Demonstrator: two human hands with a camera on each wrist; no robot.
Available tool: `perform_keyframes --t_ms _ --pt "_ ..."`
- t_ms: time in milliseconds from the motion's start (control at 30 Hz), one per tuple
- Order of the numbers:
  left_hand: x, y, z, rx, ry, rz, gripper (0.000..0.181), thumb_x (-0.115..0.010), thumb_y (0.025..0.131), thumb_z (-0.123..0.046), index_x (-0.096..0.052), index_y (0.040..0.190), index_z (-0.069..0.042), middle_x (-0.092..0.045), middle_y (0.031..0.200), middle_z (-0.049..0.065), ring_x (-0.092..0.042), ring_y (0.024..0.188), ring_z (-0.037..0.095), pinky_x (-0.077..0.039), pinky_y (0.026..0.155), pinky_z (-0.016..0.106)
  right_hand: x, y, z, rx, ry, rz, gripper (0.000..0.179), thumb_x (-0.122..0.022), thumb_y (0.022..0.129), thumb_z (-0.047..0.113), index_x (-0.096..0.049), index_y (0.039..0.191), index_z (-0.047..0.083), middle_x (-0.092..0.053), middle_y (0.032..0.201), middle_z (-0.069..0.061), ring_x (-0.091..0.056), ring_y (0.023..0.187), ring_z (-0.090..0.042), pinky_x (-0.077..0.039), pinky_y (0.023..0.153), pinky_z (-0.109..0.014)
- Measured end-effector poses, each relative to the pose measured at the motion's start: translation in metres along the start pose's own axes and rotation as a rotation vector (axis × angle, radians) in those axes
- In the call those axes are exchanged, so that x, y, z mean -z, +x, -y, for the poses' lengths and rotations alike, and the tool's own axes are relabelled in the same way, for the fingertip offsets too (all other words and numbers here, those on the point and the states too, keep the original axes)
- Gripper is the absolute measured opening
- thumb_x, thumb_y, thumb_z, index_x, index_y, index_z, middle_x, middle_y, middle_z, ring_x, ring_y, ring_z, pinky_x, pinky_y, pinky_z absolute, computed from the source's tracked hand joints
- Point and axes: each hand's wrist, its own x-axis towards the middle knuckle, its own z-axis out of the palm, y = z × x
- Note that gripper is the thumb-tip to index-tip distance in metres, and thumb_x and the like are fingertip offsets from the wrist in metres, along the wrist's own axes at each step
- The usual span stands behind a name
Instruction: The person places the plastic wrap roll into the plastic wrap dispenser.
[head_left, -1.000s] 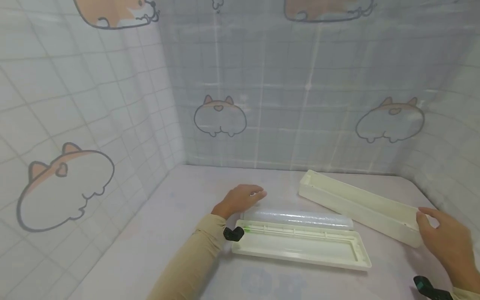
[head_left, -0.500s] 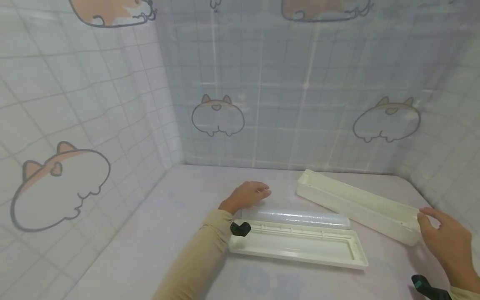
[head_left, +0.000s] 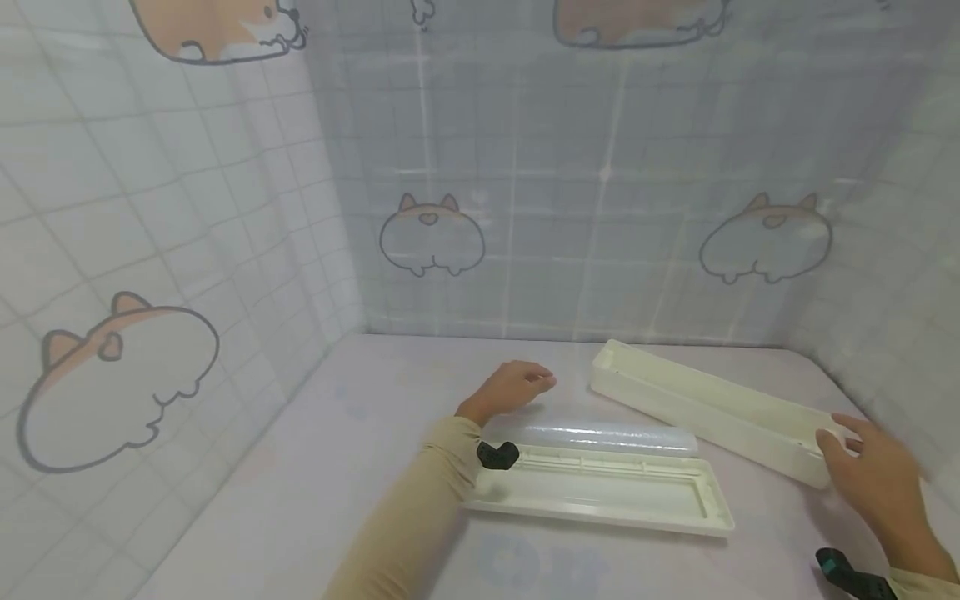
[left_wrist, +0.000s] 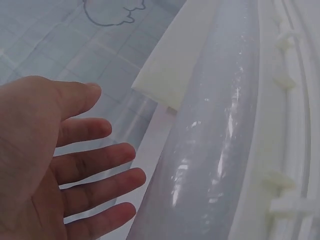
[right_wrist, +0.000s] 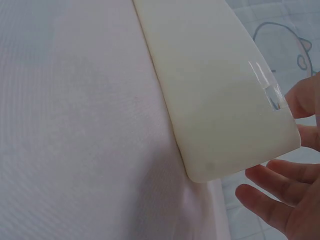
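Note:
My left hand [head_left: 510, 387] hovers behind the left end of a clear, shiny roll of plastic film [head_left: 600, 435]. In the left wrist view its loosely extended fingers [left_wrist: 102, 160] stand apart from the roll and hold nothing. Just in front of the roll lies a shallow cream plastic lid [head_left: 600, 497], inner side up. A long cream open-topped box [head_left: 697, 410] stands slanted behind and to the right. My right hand [head_left: 873, 475] is at the box's near right end, thumb by the rim. Its fingers [right_wrist: 270, 205] are spread around that corner; contact is unclear.
Pale printed cloth covers the table [head_left: 337, 467]. A grid-patterned curtain [head_left: 555, 208] with cartoon dogs hangs at the back and along both sides. Dark wrist cameras sit by each sleeve [head_left: 420, 483].
My left hand has moved a little to the right behind the roll. My right hand has shifted slightly left at the box end. The view has turned slightly; roll, lid and box lie as before.

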Motion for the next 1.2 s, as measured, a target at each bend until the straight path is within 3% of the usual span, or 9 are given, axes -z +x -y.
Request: perform_keyframes --t_ms 200,333,600,733,933,1067,1200 --pt "-0.004 0.004 -0.005 0.011 0.009 0.008 0.044 -0.052 0.103 -0.046 -0.068 0.13 -0.016 -0.067 0.127 0.0 -0.061 0.117 0.019 -0.048 0.1 0.039 0.002 0.003 -0.004 0.097 -0.026 0.008 0.061 -0.044 0.103 0.029 -0.033 0.144 -0.015 -0.039 0.132 -0.047 -0.046 0.112 -0.062 -0.044 0.085 -0.07" --pt "-0.005 0.012 -0.009 0.015 -0.025 0.013 0.043 -0.052 0.103 -0.044 -0.067 0.131 -0.015 -0.067 0.127 0.0 -0.063 0.114 0.018 -0.049 0.099 0.038 0.009 0.003 -0.006 0.114 -0.029 0.039 0.062 -0.045 0.104 0.032 -0.036 0.142 -0.016 -0.039 0.132 -0.047 -0.047 0.112 -0.064 -0.043 0.086 -0.072" --pt "-0.007 0.027 -0.012 0.063 -0.353 0.086 0.044 -0.054 0.104 -0.039 -0.063 0.133 -0.008 -0.07 0.115 0.003 -0.069 0.104 0.022 -0.056 0.086 0.034 0.013 0.001 -0.003 0.063 -0.034 0.132 0.066 -0.043 0.105 0.038 -0.035 0.141 -0.017 -0.035 0.134 -0.048 -0.043 0.115 -0.063 -0.05 0.081 -0.065" --pt "-0.01 0.035 -0.013 0.094 -0.417 0.094 0.042 -0.056 0.103 -0.039 -0.064 0.131 -0.008 -0.07 0.117 0.008 -0.069 0.103 0.023 -0.056 0.086 0.036 0.015 0.0 -0.004 0.055 -0.001 0.177 0.068 -0.043 0.106 0.039 -0.031 0.144 -0.016 -0.032 0.136 -0.049 -0.041 0.116 -0.063 -0.049 0.082 -0.066" --pt "-0.019 0.051 -0.009 0.133 -0.467 0.112 0.04 -0.06 0.101 -0.037 -0.067 0.128 -0.009 -0.07 0.118 0.01 -0.067 0.103 0.021 -0.056 0.085 0.036 0.014 -0.001 -0.008 0.034 0.008 0.19 0.069 -0.043 0.106 0.04 -0.03 0.146 -0.015 -0.031 0.137 -0.049 -0.037 0.119 -0.064 -0.048 0.084 -0.068" --pt "-0.02 0.057 -0.007 0.15 -0.457 0.116 0.038 -0.059 0.101 -0.035 -0.067 0.128 -0.008 -0.068 0.116 0.007 -0.063 0.111 0.027 -0.056 0.086 0.036 0.011 0.002 -0.012 0.053 0.033 0.194 0.072 -0.044 0.105 0.043 -0.03 0.147 -0.014 -0.032 0.136 -0.05 -0.037 0.118 -0.065 -0.049 0.081 -0.067" --pt "-0.017 0.064 -0.005 0.15 -0.462 0.146 0.039 -0.058 0.102 -0.034 -0.065 0.13 -0.007 -0.066 0.124 0.013 -0.06 0.118 0.034 -0.055 0.09 0.04 0.009 0.004 -0.014 0.057 0.042 0.213 0.074 -0.043 0.105 0.046 -0.029 0.148 -0.012 -0.032 0.136 -0.05 -0.038 0.117 -0.066 -0.051 0.077 -0.065"
